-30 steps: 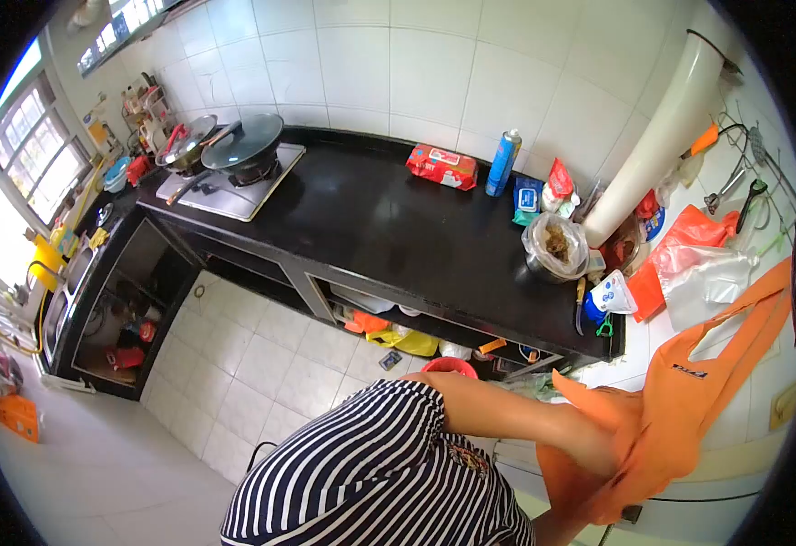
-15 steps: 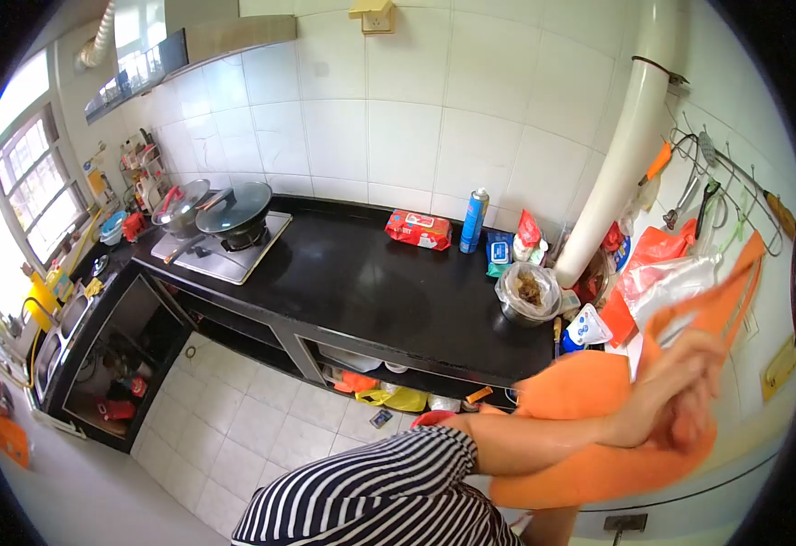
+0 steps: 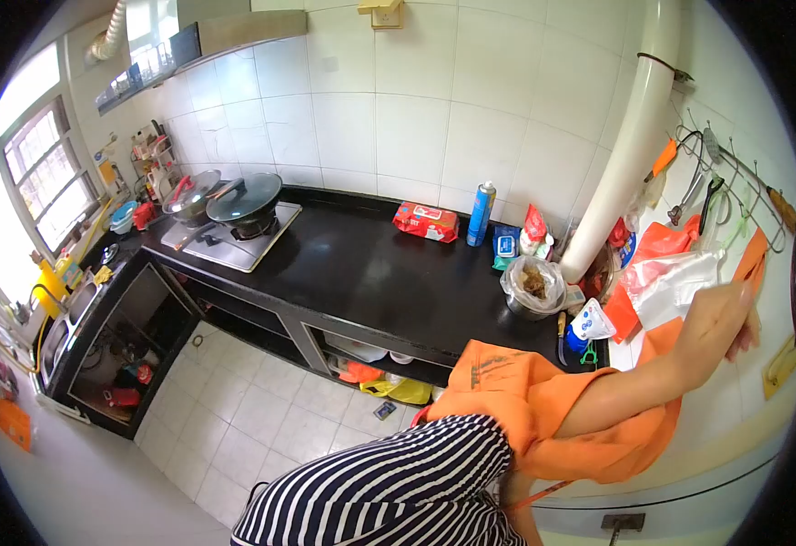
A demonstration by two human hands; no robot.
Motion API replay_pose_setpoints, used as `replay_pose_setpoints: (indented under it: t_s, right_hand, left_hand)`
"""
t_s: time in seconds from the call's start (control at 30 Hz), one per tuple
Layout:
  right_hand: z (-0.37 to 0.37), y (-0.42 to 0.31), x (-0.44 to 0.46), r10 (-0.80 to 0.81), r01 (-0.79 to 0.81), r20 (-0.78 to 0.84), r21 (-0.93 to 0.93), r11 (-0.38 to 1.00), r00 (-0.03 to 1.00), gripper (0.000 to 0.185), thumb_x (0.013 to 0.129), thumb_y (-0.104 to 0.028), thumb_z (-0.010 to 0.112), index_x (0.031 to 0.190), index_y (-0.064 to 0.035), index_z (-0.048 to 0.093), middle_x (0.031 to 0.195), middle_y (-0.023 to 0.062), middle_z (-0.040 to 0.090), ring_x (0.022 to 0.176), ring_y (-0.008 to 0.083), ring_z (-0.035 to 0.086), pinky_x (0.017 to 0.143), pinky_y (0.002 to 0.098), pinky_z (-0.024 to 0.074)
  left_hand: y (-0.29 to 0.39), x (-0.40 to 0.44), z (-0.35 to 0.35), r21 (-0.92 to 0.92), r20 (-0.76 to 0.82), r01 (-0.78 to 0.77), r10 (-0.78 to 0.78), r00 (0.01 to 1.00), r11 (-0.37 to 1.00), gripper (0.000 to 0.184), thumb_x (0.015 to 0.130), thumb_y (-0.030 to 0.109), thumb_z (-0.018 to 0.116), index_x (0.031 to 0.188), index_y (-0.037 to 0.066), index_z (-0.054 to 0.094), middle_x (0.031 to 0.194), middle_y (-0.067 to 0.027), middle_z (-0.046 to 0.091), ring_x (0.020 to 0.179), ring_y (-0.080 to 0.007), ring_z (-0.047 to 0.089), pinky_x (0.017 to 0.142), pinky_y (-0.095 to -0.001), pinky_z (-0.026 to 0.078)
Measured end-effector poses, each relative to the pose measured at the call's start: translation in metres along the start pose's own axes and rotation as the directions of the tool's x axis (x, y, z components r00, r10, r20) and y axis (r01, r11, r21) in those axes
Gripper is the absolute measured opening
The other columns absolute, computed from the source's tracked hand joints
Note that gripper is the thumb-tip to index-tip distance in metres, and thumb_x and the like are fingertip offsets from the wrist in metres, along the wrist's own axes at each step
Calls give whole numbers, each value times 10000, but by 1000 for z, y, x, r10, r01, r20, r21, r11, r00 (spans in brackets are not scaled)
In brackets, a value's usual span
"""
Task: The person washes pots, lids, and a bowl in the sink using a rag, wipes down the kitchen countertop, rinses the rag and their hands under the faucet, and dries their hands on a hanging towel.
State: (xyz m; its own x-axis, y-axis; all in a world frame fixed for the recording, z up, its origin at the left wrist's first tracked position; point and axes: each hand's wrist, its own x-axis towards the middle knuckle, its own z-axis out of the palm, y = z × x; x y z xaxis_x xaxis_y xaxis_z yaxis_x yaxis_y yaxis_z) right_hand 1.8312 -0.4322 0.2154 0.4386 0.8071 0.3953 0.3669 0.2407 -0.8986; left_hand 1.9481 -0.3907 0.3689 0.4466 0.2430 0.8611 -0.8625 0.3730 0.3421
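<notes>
An orange apron [image 3: 507, 387] with dark print spreads over my left forearm and down beside my striped clothing [image 3: 389, 482]. My left hand [image 3: 721, 323] reaches out to the right by the wall, its fingers bent and partly hidden at an orange strap [image 3: 753, 255] that runs up toward the hooks. Some fingertips show behind that hand, and I cannot tell whose they are. Of my right arm [image 3: 518, 520] only a piece appears at the bottom; the apron hides the rest, including the hand as far as I can make out.
Hooks [image 3: 735, 150] with utensils and bags line the right wall. On the black counter [image 3: 352, 264] stand a bag-lined pot [image 3: 532, 293], a blue spray can [image 3: 481, 214], a red wipes pack [image 3: 425, 222] and a lidded pan [image 3: 245, 205] on the stove. A white pipe [image 3: 616, 168] rises beside the wall.
My left hand has moved up and to the right toward the hooks. The apron has shifted left and unfolded over the forearm, showing its print.
</notes>
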Motion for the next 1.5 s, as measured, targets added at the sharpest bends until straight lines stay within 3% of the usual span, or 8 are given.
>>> replay_pose_setpoints:
  t_s: [0.17,0.27,0.33,0.37,0.43,0.9,1.13,1.5]
  right_hand:
    - [-47,-6,31,-23,9,-190,-70,998,982,504,1007,-353,564,1352,14,534,1337,135,576,1113,223,603,962,331,470]
    - [-84,-19,46,-63,23,-324,-126,992,944,505,1006,-351,568,1349,17,536,1334,135,578,1112,221,603,960,327,471]
    - [-103,-29,56,-104,38,-394,-171,985,913,505,1005,-351,570,1347,19,537,1332,135,580,1112,219,603,958,325,471]
    - [-111,-34,61,-119,40,-416,-193,980,902,505,1004,-350,571,1346,20,537,1330,135,580,1111,218,603,958,324,472]
    - [-123,-43,70,-155,51,-454,-233,971,878,505,1003,-349,574,1345,22,539,1328,135,582,1111,217,603,956,322,472]
    - [-167,-78,104,-178,-79,-565,-401,912,805,507,997,-343,592,1332,35,546,1312,134,593,1108,204,602,946,306,476]
    - [-105,-106,85,-72,158,-895,-1,987,441,519,986,-351,602,1336,29,547,1319,118,583,1108,206,595,954,318,467]
    - [-91,4,25,72,-28,-563,87,996,824,471,989,-300,589,1315,38,550,1271,124,594,1079,208,590,942,331,474]
  left_hand:
    - [-20,-4,-24,-255,27,268,-270,962,929,511,1035,479,415,999,3,596,902,-126,655,630,-177,646,534,-280,521]
    - [-25,-27,-33,-768,142,413,-498,855,489,519,1036,492,419,1025,0,585,896,-128,665,680,-176,668,580,-290,544]
    - [-25,-36,-39,-809,-45,277,-524,850,518,525,1027,466,458,1187,-24,558,1107,-168,655,1011,-214,668,854,-334,547]
    - [-24,-48,-42,-808,-53,270,-521,852,524,525,1027,466,458,1187,-24,558,1107,-168,655,1011,-214,668,854,-334,547]
    - [-29,-84,-49,208,-96,356,-344,934,911,615,989,467,535,1369,-13,471,1349,-171,548,1281,-232,511,1084,-386,405]
    - [-55,-169,-10,-54,-181,554,-553,813,831,585,985,448,530,1355,-4,499,1329,-170,568,1256,-255,530,1061,-396,418]
    - [-69,-160,-1,-121,-146,570,-583,799,813,569,983,437,527,1348,1,513,1319,-170,579,1243,-268,541,1049,-402,425]
    - [-55,-124,-23,-94,-139,573,-581,802,814,545,979,421,522,1336,9,537,1302,-169,597,1221,-287,558,1030,-410,435]
